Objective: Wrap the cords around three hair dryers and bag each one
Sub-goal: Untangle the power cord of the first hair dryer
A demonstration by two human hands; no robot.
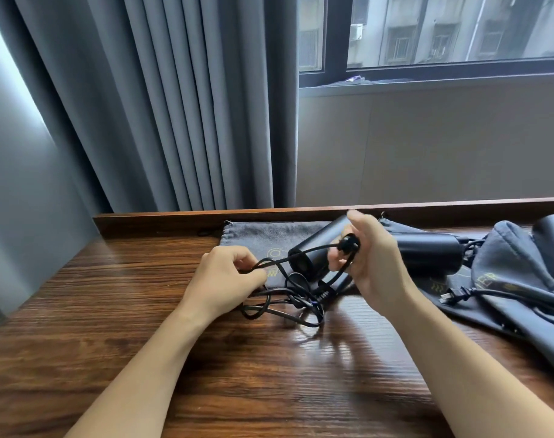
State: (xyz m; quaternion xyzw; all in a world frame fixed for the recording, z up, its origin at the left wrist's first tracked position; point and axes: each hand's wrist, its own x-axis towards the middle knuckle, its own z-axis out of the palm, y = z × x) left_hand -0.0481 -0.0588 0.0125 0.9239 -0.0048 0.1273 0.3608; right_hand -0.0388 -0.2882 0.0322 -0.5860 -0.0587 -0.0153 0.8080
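While no dryer is bagged yet, early going: left hand (228, 276) pinches loose cord (288, 298) mid-frame; right hand (373, 263), fingers curled, grips first hair dryer (313, 251) over flat empty bag (256, 238) on worktop (237, 374). Further right, second dryer (427, 252) on another bag (522, 295), third dryer (553, 235) at edge, unwrapped.

From my remote seat I see two bare forearms coming up from the bottom edge of the head view, each ending in an uncovered hand. No sleeve shows on either arm as far as the view reaches. My left hand (228, 276) wears no ring, watch or glove that I can make out, and the same goes for my right hand (375, 263). Both wrists are bare. The fingertips are slightly blurred, so I cannot tell nail detail.
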